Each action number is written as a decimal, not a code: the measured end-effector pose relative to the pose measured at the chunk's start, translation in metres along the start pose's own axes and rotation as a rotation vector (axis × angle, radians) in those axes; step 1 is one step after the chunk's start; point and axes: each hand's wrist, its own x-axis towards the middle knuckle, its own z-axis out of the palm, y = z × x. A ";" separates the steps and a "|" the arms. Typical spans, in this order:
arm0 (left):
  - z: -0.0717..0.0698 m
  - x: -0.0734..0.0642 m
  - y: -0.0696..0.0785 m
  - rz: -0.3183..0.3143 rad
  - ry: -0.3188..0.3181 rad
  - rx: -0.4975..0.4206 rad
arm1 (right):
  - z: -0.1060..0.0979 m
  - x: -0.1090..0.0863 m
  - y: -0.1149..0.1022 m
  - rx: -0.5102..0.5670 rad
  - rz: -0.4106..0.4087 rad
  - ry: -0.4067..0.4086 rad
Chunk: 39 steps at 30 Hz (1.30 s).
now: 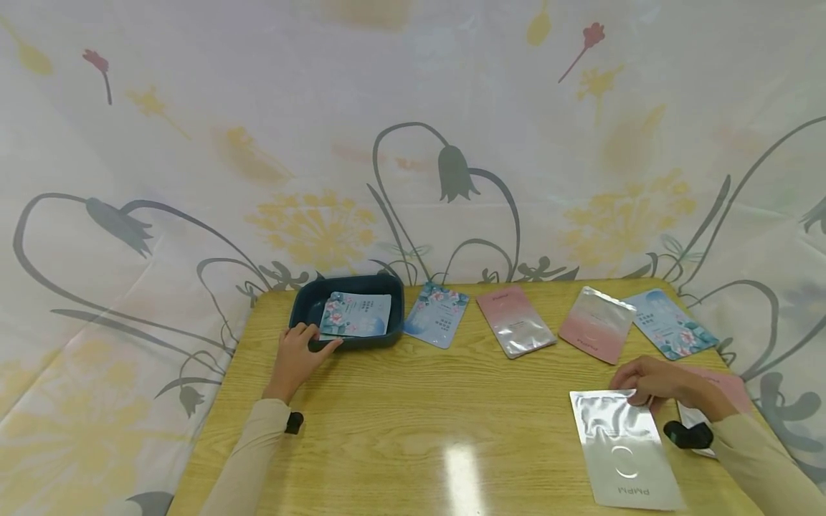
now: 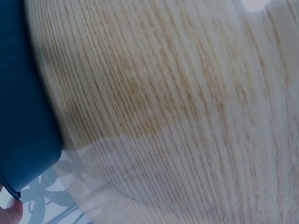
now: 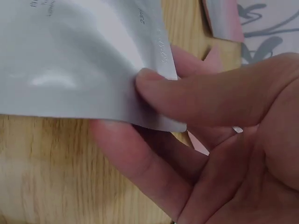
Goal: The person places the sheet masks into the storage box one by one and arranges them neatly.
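Observation:
My left hand (image 1: 298,358) grips the near left corner of a dark blue plastic bin (image 1: 361,343), fingers over the rim and thumb along the front side. Inside the bin lie blue floral sheet mask packets (image 1: 358,315). In the left wrist view, fingertips (image 2: 11,212) show at the rim of the bin. Over the right part of the table, my right hand (image 1: 658,383) pinches a silver sheet mask packet (image 1: 622,448) by its top corner. The right wrist view shows the thumb (image 3: 187,95) on the packet's face, with fingers behind it.
On the wooden table (image 1: 413,416), a blue floral packet (image 1: 439,315) lies beside the bin. Two pink and silver packets (image 1: 516,320) and another blue floral packet (image 1: 671,324) lie along the back. Another pink packet (image 1: 723,383) is partly under the right forearm. A patterned cloth (image 1: 413,143) hangs behind.

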 end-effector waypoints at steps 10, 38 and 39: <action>0.001 0.000 -0.001 0.009 0.010 -0.001 | 0.000 0.003 -0.005 0.184 -0.036 -0.025; -0.002 0.000 0.002 -0.007 -0.003 -0.002 | 0.040 0.032 -0.040 0.542 -0.222 0.066; -0.002 0.000 0.003 -0.008 -0.002 -0.005 | 0.041 0.032 -0.042 0.550 -0.222 0.076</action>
